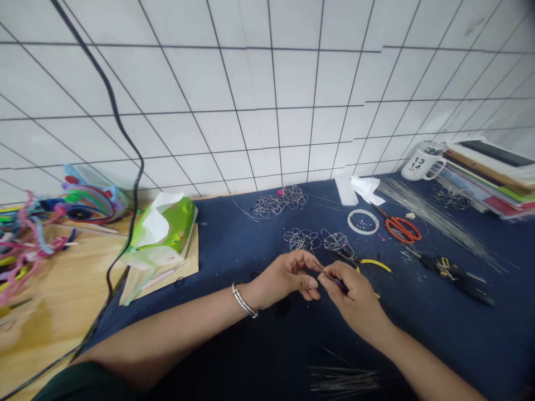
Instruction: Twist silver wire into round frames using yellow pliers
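Above the dark blue cloth (234,245), my left hand (292,275) has its fingers curled near the tip of a thin dark tool; whether it pinches anything there is too small to tell. A silver bangle (244,301) circles that wrist. My right hand (353,295) is closed on the small dark tool (340,285), which has a purplish handle and points left. Just behind the hands lie two coiled wire shapes, one on the left (301,240) and one on the right (336,241). Yellow-handled pliers (375,264) rest beside my right hand.
Orange scissors (403,229), a round bead dish (363,221), black pliers (455,275) and long straight wires (443,214) lie to the right. A white mug (422,162) stands by stacked books (493,178). A green tissue pack (167,223) and black cable (121,125) are left.
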Demonstrator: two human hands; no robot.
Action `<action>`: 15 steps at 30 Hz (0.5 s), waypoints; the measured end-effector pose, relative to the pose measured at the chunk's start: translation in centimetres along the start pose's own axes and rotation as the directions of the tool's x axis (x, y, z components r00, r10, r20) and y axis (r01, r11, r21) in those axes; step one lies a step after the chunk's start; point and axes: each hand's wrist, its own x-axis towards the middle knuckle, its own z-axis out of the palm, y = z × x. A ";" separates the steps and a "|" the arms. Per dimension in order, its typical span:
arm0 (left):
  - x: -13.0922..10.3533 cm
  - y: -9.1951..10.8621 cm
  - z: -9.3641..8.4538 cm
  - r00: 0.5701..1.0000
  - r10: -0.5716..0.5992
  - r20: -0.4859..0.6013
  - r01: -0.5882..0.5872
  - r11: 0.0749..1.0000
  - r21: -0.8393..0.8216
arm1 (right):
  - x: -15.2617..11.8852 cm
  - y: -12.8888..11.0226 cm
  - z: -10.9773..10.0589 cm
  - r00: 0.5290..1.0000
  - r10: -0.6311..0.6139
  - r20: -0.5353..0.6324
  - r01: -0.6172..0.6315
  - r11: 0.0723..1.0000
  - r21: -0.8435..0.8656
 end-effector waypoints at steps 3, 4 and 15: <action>0.0 0.0 0.0 0.996 -0.086 -0.005 0.087 0.994 0.067 | -0.2 0.5 0.0 0.998 -0.055 0.010 0.056 0.996 -0.066; 0.0 -0.1 0.0 0.994 -0.112 -0.003 0.111 0.990 0.091 | -0.2 0.7 0.1 0.997 -0.070 0.024 0.072 0.993 -0.089; -0.4 0.2 0.3 0.979 0.027 -0.202 0.003 0.989 0.148 | -0.6 -0.5 -1.2 0.965 0.245 0.098 -0.261 0.936 0.236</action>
